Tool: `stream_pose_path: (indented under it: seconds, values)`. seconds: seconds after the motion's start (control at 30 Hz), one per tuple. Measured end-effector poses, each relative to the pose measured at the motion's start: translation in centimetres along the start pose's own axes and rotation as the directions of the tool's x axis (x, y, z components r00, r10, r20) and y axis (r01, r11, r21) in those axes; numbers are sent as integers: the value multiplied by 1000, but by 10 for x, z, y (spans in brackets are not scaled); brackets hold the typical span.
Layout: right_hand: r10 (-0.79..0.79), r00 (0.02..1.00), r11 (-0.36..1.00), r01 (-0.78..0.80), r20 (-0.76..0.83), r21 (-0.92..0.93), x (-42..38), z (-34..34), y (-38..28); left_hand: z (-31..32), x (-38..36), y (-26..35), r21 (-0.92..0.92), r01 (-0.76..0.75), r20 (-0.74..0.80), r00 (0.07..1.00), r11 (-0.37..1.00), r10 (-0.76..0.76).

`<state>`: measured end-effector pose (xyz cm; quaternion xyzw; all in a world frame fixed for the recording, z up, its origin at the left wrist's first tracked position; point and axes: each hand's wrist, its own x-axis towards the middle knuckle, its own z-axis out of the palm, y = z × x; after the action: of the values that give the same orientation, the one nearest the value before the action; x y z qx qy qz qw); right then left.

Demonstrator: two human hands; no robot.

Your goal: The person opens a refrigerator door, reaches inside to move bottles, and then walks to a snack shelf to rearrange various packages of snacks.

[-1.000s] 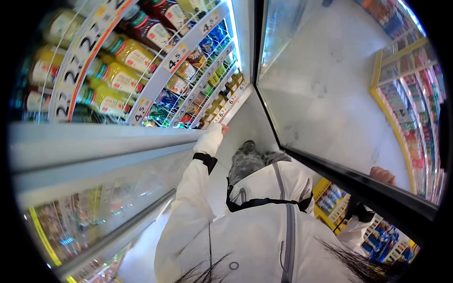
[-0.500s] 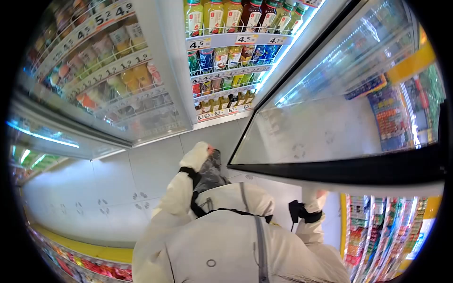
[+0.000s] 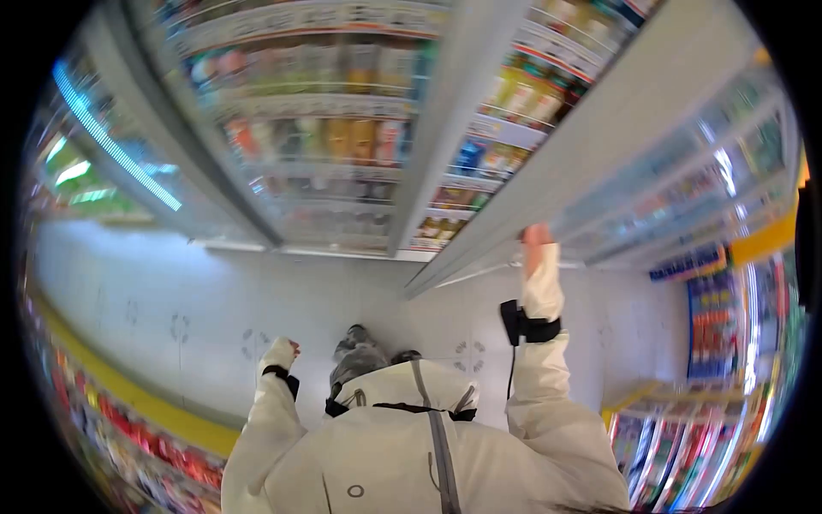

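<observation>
- Beside the drinks cooler (image 3: 467,103), the right hand (image 3: 538,236) met the glass door (image 3: 591,141), ajar and not fully closed.
- Bottles (image 3: 527,94) stood shelved behind it.
- Left hand (image 3: 294,348) hung apart, nothing visibly held.
- Whether either hand's fingers were spread or pinching could not be told.

Our right hand (image 3: 537,237) touches the partly open cooler door (image 3: 591,128); our left hand (image 3: 293,348) hangs above the tiled floor (image 3: 214,300).
</observation>
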<state>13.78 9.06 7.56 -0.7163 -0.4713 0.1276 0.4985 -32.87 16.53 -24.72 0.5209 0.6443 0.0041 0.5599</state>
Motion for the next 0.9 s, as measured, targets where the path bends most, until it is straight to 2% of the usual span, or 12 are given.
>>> stream_pose_path:
  seconds: [0.07, 0.13, 0.2, 0.3, 0.33, 0.37, 0.43, 0.5, 0.6, 0.7, 0.8, 0.9]
  values:
    - [-201, 979, 941, 200, 23, -272, 27, 33, 9, -21, 32, -55, -98, 137, -4, 990, 986, -138]
    - [71, 994, 994, -77, 79, 77, 89, 46, 74, -19, 52, -147, -487, 85, -16, 994, 869, -106]
    - [-349, 925, 928, 319, -150, -190, 111, 79, 72, -17, 28, -149, -367, 199, -62, 970, 909, -237]
    - [-391, 908, 913, 362, -152, -189, 163, 76, 103, -28, -45, -155, -358, 226, -163, 940, 906, -299]
    - [-162, 957, 907, 241, -241, 346, 180, 85, 108, -25, -61, -169, -341, 263, -200, 918, 902, -343]
    - [-269, 937, 946, 301, -224, 123, 201, 86, 124, -22, -74, -192, -447, 337, -173, 876, 828, -450]
    - [296, 916, 743, -42, -272, 668, 207, 112, 56, -13, -116, -213, -615, 436, -124, 770, 657, -626]
    - [-292, 875, 956, 256, -387, -141, 230, 107, 121, 29, -148, -250, -763, 437, -91, 657, 476, -749]
    - [-378, 773, 922, 362, -510, -134, 258, 124, 143, 102, -162, -316, -603, 600, -68, 618, 526, -783]
    - [-463, 681, 886, 346, -567, -308, 237, 176, 98, 157, -177, -309, -921, 384, 171, 537, 59, -826]
    - [-510, 659, 860, 399, -553, -317, 197, 254, 63, 136, -207, -223, -626, 671, 129, 592, 398, -795]
    - [-488, 757, 873, 432, -436, -227, 138, 346, 52, 116, -193, -206, -814, 571, 240, 503, 111, -830]
